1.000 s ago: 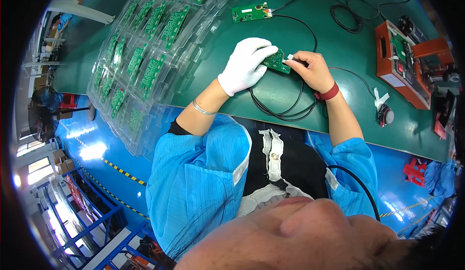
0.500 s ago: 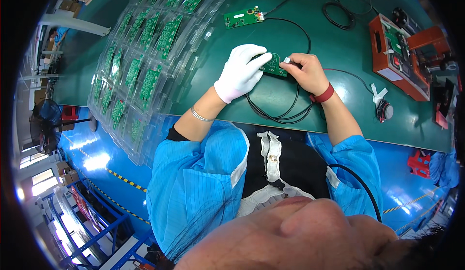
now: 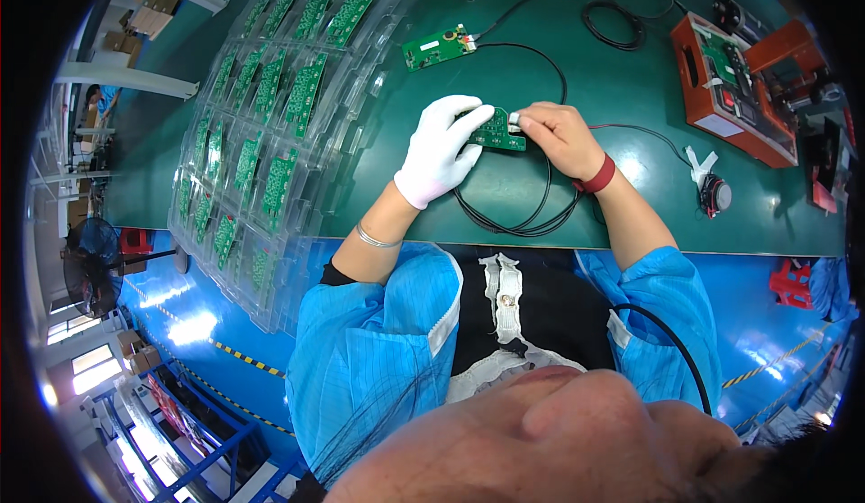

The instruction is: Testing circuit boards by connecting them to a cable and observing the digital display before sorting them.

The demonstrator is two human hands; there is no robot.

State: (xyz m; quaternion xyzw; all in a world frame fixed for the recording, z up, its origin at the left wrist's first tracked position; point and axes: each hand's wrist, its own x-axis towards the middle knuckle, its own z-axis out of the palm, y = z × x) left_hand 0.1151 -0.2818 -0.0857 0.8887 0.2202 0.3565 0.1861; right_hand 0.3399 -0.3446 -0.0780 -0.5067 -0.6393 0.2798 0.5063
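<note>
My left hand, in a white glove, is closed on the left part of a green circuit board, holding it above the green table. Bare and wearing a red wristband, my right hand pinches a small white connector between thumb and fingers. The connector is up against the board's right edge; whether it is seated there I cannot tell. Just beyond the hands lies another green board, with cables plugged into its right end. Black cable lies in loops below my hands.
To the left, a stack of clear plastic trays holds several green boards and overhangs the front edge of the table. An orange-framed device stands at the right, with a small round speaker-like part near it. A coiled black cable lies farther back.
The whole view has shifted slightly. My right hand has brought the white connector from a little off the board to its right edge. My left hand keeps hold of the board.
</note>
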